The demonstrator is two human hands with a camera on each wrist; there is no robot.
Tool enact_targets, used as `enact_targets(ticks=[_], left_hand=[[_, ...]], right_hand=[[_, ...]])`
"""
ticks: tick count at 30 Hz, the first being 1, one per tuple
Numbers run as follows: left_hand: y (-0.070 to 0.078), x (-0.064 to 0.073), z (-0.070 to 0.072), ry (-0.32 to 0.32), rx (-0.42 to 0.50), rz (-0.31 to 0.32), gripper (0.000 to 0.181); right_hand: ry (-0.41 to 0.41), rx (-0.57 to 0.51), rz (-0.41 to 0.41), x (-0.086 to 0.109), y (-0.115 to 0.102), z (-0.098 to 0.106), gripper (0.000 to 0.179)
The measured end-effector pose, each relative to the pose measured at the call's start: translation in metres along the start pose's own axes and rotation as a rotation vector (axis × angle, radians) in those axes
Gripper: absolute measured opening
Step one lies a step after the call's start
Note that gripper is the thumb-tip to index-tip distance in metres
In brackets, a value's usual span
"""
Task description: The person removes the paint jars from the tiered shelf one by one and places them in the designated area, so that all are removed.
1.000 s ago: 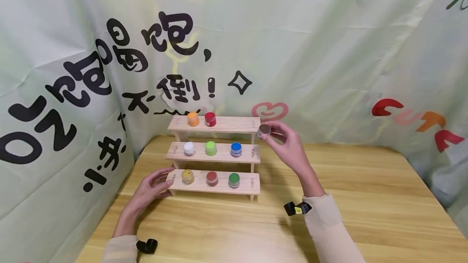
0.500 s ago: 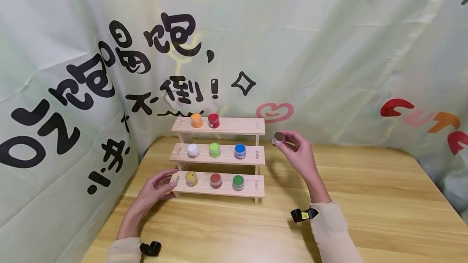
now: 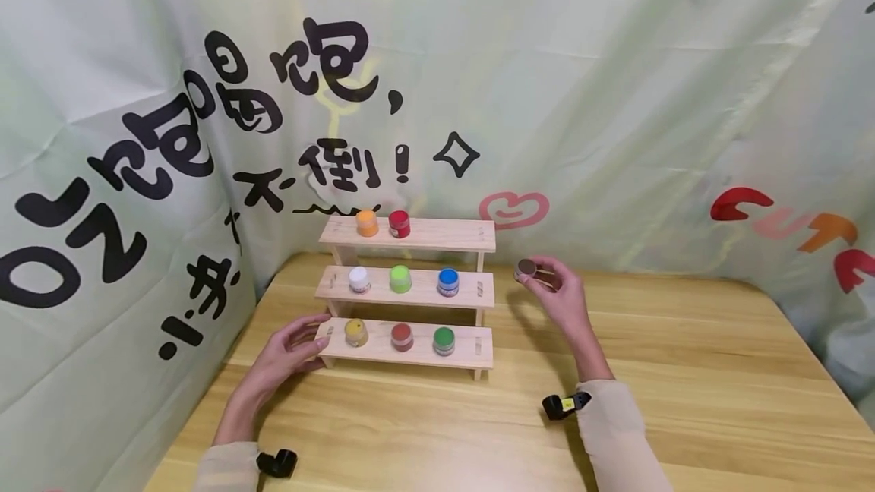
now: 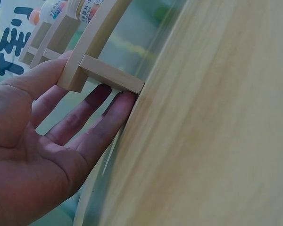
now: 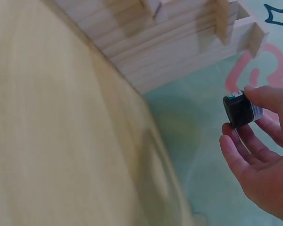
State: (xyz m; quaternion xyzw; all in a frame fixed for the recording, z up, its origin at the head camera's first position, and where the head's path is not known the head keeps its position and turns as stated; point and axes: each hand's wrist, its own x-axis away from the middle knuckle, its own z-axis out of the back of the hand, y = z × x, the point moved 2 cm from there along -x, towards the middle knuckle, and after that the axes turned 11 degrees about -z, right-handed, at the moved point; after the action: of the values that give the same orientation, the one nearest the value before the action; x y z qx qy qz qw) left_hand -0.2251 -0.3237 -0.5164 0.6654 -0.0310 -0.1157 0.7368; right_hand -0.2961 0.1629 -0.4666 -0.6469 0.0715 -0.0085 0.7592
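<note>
My right hand pinches a small paint jar with a dark brown lid, held in the air to the right of a three-step wooden rack. In the right wrist view, thumb and fingers grip the sides of this jar. At the rack's lower left end, my left hand holds the bottom step, thumb at its upper edge and fingers by the leg. An orange jar and a red jar stand on the top step.
White, light green and blue jars stand on the middle step. The bottom step bears yellow, reddish-brown and green ones. A printed curtain hangs behind the wooden table.
My right hand has carried the brown-lidded paint jar rightward and lower, away from the rack's right end. The left hand keeps its hold on the rack, and the view has shifted slightly.
</note>
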Motion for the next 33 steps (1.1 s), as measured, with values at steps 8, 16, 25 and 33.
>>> enact_targets(ticks=[8, 16, 25, 33], left_hand=[[0.002, 0.003, 0.0, 0.016, -0.005, 0.018, 0.058], [0.003, 0.006, 0.004, 0.015, -0.022, 0.018, 0.059], [0.002, 0.003, 0.003, 0.012, -0.021, 0.023, 0.06], [0.001, 0.001, -0.001, 0.005, -0.002, 0.014, 0.059]], right_hand=[[-0.025, 0.017, -0.101, -0.003, 0.016, -0.003, 0.043], [-0.051, 0.126, -0.139, -0.007, 0.033, -0.007, 0.043], [-0.031, 0.212, -0.174, -0.008, 0.041, -0.005, 0.041], [-0.031, 0.262, -0.185, -0.009, 0.044, -0.003, 0.042]])
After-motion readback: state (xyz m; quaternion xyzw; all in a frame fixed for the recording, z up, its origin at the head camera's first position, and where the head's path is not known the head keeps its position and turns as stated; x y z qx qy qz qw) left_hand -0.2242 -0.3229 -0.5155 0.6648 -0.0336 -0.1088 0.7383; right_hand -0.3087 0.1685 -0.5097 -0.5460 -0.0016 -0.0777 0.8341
